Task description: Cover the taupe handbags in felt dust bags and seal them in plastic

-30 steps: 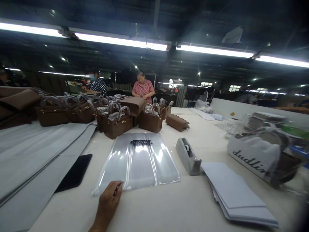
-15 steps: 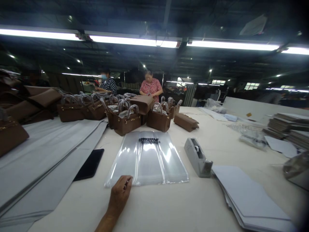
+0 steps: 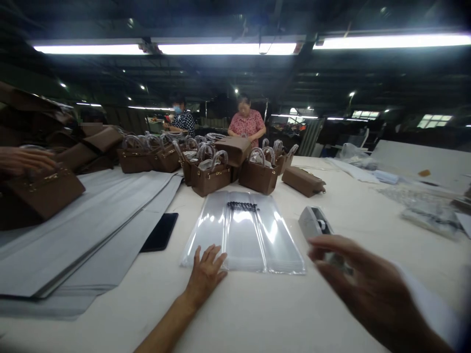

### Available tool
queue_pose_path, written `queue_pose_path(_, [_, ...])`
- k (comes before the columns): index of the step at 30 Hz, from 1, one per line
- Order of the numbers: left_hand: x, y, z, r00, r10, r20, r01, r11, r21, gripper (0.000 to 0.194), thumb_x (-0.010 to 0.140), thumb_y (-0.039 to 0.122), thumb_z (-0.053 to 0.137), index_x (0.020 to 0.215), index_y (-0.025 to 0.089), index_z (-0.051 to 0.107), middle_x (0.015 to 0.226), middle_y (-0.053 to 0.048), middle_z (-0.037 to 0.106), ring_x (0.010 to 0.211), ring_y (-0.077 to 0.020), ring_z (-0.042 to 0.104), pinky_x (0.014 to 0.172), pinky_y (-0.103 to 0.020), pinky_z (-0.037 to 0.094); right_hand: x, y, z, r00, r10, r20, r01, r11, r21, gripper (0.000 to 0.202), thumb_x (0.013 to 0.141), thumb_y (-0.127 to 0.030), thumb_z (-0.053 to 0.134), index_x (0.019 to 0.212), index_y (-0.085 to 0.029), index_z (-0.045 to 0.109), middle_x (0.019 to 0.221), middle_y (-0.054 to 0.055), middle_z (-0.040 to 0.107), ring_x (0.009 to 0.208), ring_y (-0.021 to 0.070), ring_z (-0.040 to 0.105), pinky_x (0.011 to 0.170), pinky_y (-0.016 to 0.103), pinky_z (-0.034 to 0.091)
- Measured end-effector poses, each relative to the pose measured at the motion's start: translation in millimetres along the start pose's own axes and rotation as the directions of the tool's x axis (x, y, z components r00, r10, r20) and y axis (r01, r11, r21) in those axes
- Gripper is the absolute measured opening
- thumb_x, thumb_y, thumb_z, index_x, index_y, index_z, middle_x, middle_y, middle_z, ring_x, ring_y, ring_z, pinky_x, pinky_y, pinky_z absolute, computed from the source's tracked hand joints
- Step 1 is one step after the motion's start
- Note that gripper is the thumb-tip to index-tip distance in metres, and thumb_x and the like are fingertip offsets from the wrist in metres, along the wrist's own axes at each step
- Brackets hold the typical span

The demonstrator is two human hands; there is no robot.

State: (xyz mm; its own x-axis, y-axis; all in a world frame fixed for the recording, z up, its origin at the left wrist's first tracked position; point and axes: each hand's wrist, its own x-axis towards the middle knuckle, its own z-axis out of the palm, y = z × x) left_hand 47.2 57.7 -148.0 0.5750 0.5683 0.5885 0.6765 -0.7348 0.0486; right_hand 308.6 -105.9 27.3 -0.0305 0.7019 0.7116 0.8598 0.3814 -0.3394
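While L hand (image 3: 205,275) rests, fingers spread, on near edge of clear plastic stack (image 3: 243,238), R hand (image 3: 371,282), blurry, half-open w/ thumb & fingers parted, partly hides tape dispenser (image 3: 309,223).

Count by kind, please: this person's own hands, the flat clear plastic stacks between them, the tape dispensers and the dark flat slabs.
Left hand and right hand: 2
Clear plastic stack: 1
Tape dispenser, partly behind the right hand: 1
Dark flat slab: 1
Total: 5
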Motion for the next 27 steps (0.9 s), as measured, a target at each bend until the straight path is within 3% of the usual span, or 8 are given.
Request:
queue_pose_path(2, [5,-4,-1.1,0.996,0.084,0.020,-0.084,0.996,0.021,0.030,0.079,0.030,0.058,0.108,0.024,0.054,0.116,-0.006,0.057,0.112,-0.0249,0.048,0.101,-0.054,0.020,-9,26,34,0.977,-0.057,0.208,0.083,0.990,-0.118,0.032,0.082,-0.032,0.053,0.113,-0.025,0.052,0.100,0.004,0.060,0.087,0.0175,0.058,0.074,0.031,0.052])
queue_pose_path(5, [13,-7,-4.0,0.971,0.223,0.082,-0.229,0.970,0.078,0.024,0.084,0.026,0.051,0.108,0.023,0.053,0.112,-0.007,0.058,0.107,-0.0226,0.050,0.102,-0.054,0.019,-37,65,84,0.893,-0.086,0.442,0.223,0.938,-0.267,0.042,0.080,-0.025,0.055,0.121,-0.018,0.047,0.111,0.008,0.056,0.100,0.0210,0.053,0.084,0.036,0.048])
queue_pose_path(8, [18,-6,-3.1,0.947,0.293,0.131,-0.308,0.945,0.112,0.024,0.085,0.014,0.044,0.107,0.021,0.053,0.106,-0.007,0.059,0.103,-0.0212,0.052,0.100,-0.052,0.023,-58,86,122,0.861,-0.104,0.498,0.313,0.880,-0.358,0.053,0.075,-0.022,0.059,0.125,-0.014,0.043,0.120,0.010,0.051,0.109,0.0247,0.047,0.091,0.040,0.043])
queue_pose_path(12, [17,-5,4.2,0.951,0.274,0.145,-0.291,0.950,0.110,0.028,0.084,0.010,0.043,0.109,0.019,0.051,0.105,-0.008,0.059,0.104,-0.0234,0.051,0.094,-0.048,0.032,-59,89,155,0.864,-0.139,0.484,0.369,0.830,-0.419,0.051,0.076,-0.016,0.051,0.126,-0.011,0.043,0.122,0.012,0.050,0.111,0.0265,0.046,0.092,0.045,0.040])
queue_pose_path(18, [16,-8,4.0,0.959,0.229,0.169,-0.245,0.966,0.084,0.028,0.083,0.015,0.044,0.110,0.017,0.050,0.107,-0.010,0.058,0.106,-0.0234,0.050,0.084,-0.039,0.039,-55,94,171,0.839,-0.226,0.494,0.445,0.808,-0.386,0.033,0.080,-0.005,0.042,0.111,-0.010,0.054,0.110,0.012,0.057,0.103,0.0238,0.051,0.087,0.037,0.041])
queue_pose_path(23, [20,-9,-0.1,0.962,0.201,0.184,-0.216,0.974,0.063,0.042,0.079,0.041,0.053,0.114,0.018,0.048,0.114,-0.011,0.055,0.107,-0.0257,0.049,0.092,-0.046,0.032,-57,98,165,0.838,-0.301,0.455,0.482,0.799,-0.359,0.023,0.084,-0.005,0.039,0.094,-0.013,0.059,0.099,0.008,0.060,0.095,0.0209,0.053,0.085,0.034,0.041])
queue_pose_path(27, [23,-7,1.8,0.959,0.203,0.198,-0.221,0.973,0.071,0.037,0.081,0.031,0.052,0.116,0.019,0.047,0.117,-0.011,0.054,0.108,-0.0250,0.048,0.094,-0.048,0.028,-48,97,160,0.860,-0.322,0.396,0.467,0.808,-0.358,0.022,0.085,-0.005,0.038,0.091,-0.013,0.058,0.093,0.009,0.060,0.090,0.0191,0.054,0.082,0.031,0.041])
